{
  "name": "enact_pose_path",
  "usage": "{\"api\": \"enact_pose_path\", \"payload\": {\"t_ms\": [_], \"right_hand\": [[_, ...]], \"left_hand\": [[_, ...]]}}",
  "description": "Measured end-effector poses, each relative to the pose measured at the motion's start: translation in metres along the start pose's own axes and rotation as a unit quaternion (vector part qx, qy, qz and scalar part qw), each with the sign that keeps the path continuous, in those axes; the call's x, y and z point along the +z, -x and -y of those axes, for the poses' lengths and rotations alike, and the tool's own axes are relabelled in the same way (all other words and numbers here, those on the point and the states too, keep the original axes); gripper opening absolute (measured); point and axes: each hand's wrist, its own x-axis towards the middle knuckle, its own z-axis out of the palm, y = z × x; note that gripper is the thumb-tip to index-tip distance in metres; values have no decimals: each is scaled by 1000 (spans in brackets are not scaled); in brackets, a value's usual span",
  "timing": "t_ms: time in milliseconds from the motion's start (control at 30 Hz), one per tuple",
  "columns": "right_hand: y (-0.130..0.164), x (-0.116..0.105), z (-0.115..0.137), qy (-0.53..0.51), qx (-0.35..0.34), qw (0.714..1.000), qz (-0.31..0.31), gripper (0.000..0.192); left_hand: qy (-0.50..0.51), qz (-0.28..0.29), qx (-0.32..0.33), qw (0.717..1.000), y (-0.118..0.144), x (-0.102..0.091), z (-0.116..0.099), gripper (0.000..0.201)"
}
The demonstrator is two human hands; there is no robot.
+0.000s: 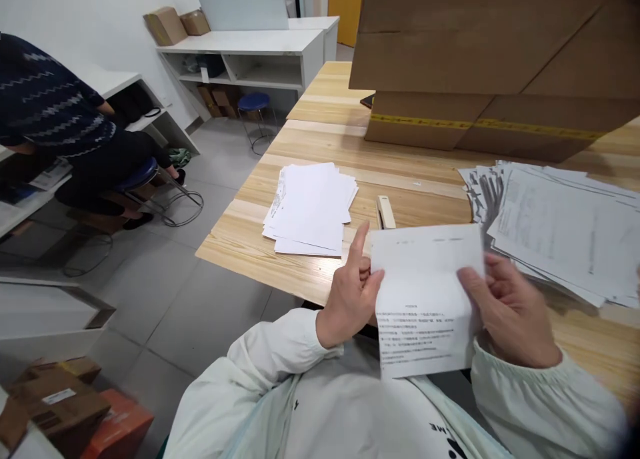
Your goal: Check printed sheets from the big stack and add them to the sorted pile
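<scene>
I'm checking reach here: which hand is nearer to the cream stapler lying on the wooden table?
Left. The left hand holds the printed white sheet just below the cream stapler; the right hand grips the sheet's other edge, farther off to the right.

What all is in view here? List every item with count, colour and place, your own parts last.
printed sheet: one, white, held in both hands
paper stack: one, white, on the table, left of centre
printed pile: one, white-grey, fanned out on the table, right
stapler: one, cream, on the table beyond the sheet
cardboard boxes: two at least, brown, far side of the table
table: one, light wood
blue stool: one, by the white shelf desk
seated person: one, dark patterned top, left
left hand: grip on the sheet's left edge
right hand: grip on its right edge
</scene>
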Motion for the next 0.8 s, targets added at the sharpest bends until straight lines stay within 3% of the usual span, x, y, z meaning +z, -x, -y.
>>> {"api": "enact_pose_path", "payload": {"t_ms": [67, 167, 400, 533, 600, 667, 733, 800], "right_hand": [[-7, -7, -20, -40, 93, 992, 73, 51], [-19, -10, -42, -55, 130, 986, 91, 57], [-48, -10, -54, -23, 67, 996, 49, 54], [-63, -7, -64, 7, 31, 999, 21, 56], [-63, -9, -64, 79, -17, 997, 19, 58], [-55, -16, -53, 234, -102, 967, -3, 59], [-42, -26, -31, 399, -207, 892, -45, 52], [-30, -32, 1, 487, -302, 816, -78, 42]], "left_hand": [[-50, 36, -32, 998, -1, 2, 18, 66], [-25, 86, -99, 991, -10, 3, 35, 54], [82, 121, -218, 965, -46, 11, 33, 22], [93, 99, -244, 960, -61, 16, 31, 23], [88, 76, -239, 964, -66, 17, 31, 25], [86, 55, -240, 965, -70, 19, 30, 27], [88, 46, -245, 964, -73, 19, 28, 27], [92, 48, -250, 963, -75, 19, 27, 27]]}}
